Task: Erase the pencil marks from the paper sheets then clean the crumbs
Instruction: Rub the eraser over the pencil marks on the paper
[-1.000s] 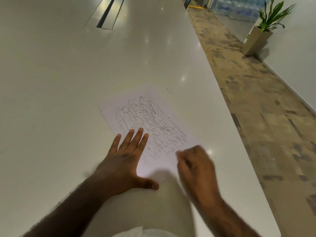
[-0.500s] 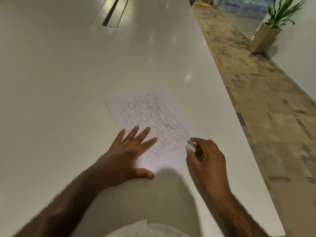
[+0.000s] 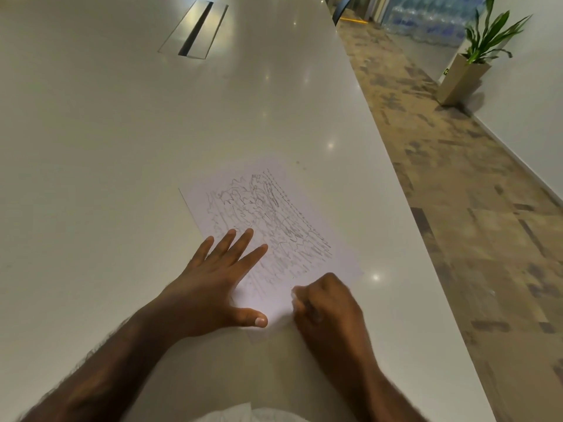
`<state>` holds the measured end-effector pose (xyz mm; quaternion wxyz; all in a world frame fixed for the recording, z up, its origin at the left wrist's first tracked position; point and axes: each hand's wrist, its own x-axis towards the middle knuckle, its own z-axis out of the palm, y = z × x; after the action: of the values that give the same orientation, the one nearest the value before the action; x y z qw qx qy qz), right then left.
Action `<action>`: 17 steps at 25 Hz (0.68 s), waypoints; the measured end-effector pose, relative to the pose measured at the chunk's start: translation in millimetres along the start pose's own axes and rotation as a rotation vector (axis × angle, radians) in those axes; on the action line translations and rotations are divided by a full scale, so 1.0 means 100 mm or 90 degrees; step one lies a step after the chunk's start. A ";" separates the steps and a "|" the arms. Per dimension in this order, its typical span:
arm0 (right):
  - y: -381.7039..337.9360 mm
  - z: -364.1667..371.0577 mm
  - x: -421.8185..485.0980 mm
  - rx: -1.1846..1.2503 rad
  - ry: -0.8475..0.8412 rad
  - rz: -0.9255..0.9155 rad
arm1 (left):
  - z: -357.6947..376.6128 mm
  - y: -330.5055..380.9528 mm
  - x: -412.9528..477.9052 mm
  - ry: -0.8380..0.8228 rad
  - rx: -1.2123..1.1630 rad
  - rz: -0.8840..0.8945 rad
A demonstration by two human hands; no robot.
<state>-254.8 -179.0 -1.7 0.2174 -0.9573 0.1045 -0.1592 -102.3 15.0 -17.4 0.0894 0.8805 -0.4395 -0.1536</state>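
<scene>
A white paper sheet (image 3: 274, 214) covered in grey pencil scribbles lies on the white table (image 3: 122, 147), near its right edge. My left hand (image 3: 219, 281) presses flat on the sheet's near left part, fingers spread and straight. My right hand (image 3: 326, 303) is curled at the sheet's near right corner and pinches a small white eraser (image 3: 295, 295), of which only a sliver shows at the fingertips against the paper.
The table's right edge (image 3: 405, 208) runs diagonally close to the sheet, with patterned carpet beyond. A cable hatch (image 3: 195, 30) sits in the table far back. A potted plant (image 3: 469, 65) stands by the wall. A white cloth edge (image 3: 240, 417) shows at the bottom.
My right hand has slid back toward me along the sheet's near right part with the eraser, which is now mostly hidden. My left hand keeps pressing the paper.
</scene>
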 end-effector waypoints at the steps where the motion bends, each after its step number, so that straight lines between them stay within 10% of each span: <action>1: 0.10 -0.08 0.08 0.015 0.001 0.045 | -0.01 0.00 0.00 0.000 -0.006 0.002; 4: 0.26 -0.18 0.31 0.036 0.082 0.198 | -0.02 0.01 -0.02 -0.014 -0.004 0.008; 8: -0.18 0.10 0.02 -0.024 -0.016 -0.046 | -0.03 0.04 0.00 -0.019 0.021 0.000; 12: 0.16 -0.06 0.32 0.033 0.075 0.203 | -0.03 0.03 -0.02 -0.004 0.003 0.009; 17: -0.23 0.11 0.07 0.005 -0.017 -0.041 | -0.02 0.03 0.01 -0.013 0.032 -0.002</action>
<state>-241.5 -156.6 0.8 0.2175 -0.9614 0.0698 -0.1536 -103.7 12.2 -15.1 0.0622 0.8816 -0.4427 -0.1515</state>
